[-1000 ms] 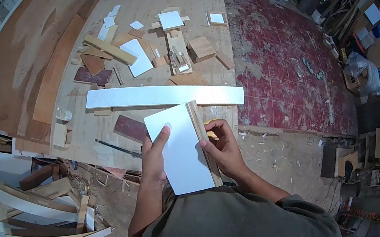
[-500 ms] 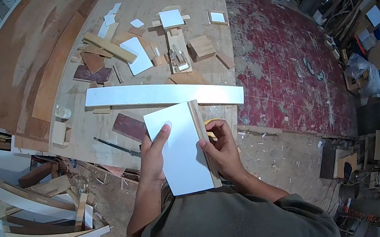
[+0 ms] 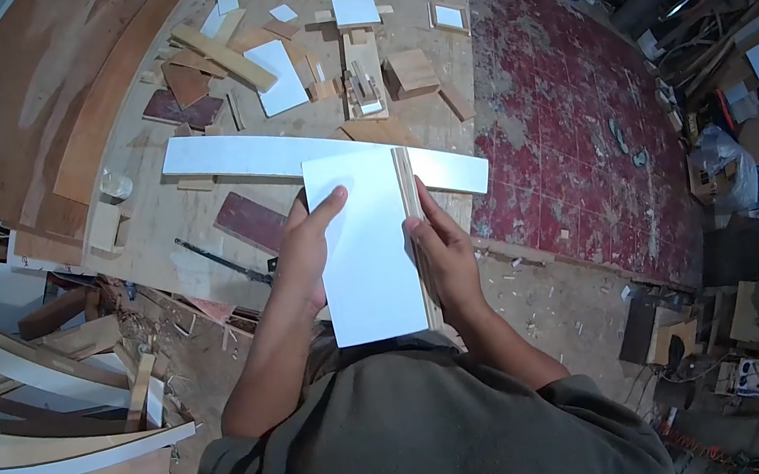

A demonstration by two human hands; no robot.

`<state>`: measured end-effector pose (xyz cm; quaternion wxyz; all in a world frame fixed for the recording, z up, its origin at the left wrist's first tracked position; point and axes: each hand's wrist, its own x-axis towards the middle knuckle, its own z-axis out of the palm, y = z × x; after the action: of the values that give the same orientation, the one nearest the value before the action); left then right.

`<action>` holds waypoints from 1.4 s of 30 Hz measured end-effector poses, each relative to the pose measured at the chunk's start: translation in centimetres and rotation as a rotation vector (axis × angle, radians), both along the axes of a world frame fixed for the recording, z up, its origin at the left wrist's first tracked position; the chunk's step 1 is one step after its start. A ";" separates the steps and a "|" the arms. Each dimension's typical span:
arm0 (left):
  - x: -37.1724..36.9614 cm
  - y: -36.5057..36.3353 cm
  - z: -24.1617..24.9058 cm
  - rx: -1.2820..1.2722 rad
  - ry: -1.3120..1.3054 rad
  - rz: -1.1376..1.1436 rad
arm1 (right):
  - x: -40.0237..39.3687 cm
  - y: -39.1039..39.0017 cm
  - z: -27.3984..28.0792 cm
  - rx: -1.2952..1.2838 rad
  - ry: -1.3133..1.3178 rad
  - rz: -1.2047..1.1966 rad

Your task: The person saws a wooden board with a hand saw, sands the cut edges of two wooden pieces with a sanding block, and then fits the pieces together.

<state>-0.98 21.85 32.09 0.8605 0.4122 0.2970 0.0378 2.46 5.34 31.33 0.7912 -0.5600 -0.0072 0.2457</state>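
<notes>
A white-faced wooden board (image 3: 368,259) with a layered bare-wood edge is held upright in front of my body. My left hand (image 3: 306,250) grips its left side, thumb lying on the white face and fingers behind. At the right edge, my right hand (image 3: 446,251) is closed, its thumb against the layered wood and its fingers partly hidden behind the board. Whether anything else is in that hand cannot be seen. Beyond the board, a long curved white strip (image 3: 254,159) lies on the worktable (image 3: 155,221).
Several wood offcuts, including a block (image 3: 410,74) and a white panel (image 3: 276,77), lie on the table. A dark red piece (image 3: 250,222) and a thin black tool (image 3: 219,258) are near its front edge. Curved wooden parts (image 3: 84,460) are stacked at left. Red worn flooring (image 3: 563,123) is at right.
The board has moved up and away from my body and stands straighter. My right fingers have slid behind its edge; a small yellow item seen by them before is now out of sight.
</notes>
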 end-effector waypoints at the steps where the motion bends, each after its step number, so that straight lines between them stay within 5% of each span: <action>1: 0.3 0.0 0.0 -0.006 -0.031 -0.012 | 0.3 0.0 -0.1 -0.003 0.008 -0.008; 28: 0.0 -0.4 1.8 0.230 -0.126 -0.033 | 0.3 0.0 1.0 0.061 -0.060 -0.004; 42: -0.4 -0.1 2.1 0.122 -0.184 0.007 | -0.1 0.0 1.7 0.092 -0.037 0.014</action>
<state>-1.42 21.75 34.20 0.8572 0.4577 0.2153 0.0967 2.40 5.39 33.05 0.8141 -0.5275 -0.0367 0.2403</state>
